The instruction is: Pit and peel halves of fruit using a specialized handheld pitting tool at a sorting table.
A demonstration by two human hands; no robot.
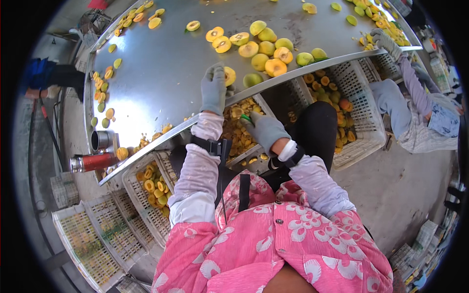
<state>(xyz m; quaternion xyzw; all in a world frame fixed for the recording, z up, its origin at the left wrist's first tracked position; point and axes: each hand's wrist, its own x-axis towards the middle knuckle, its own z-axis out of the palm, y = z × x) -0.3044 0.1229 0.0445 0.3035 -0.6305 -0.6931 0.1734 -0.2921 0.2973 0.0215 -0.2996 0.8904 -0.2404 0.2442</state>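
Note:
My left hand, in a grey glove, is at the near edge of the metal table. Its fingers and thumb close on a halved yellow stone fruit, cut face showing. Lower and to the right, my gloved right hand is closed round a small green-handled tool; its blade, if any, cannot be made out. Just beyond my left hand lies a cluster of whole and halved stone fruits, some with brown pits. Below both hands stands a crate of cut fruit pieces.
White crates with fruit halves stand right and left under the table edge. Stacked crates are at lower left. A red flask and metal cup sit on the table's left corner. A co-worker's gloved hand is at far right.

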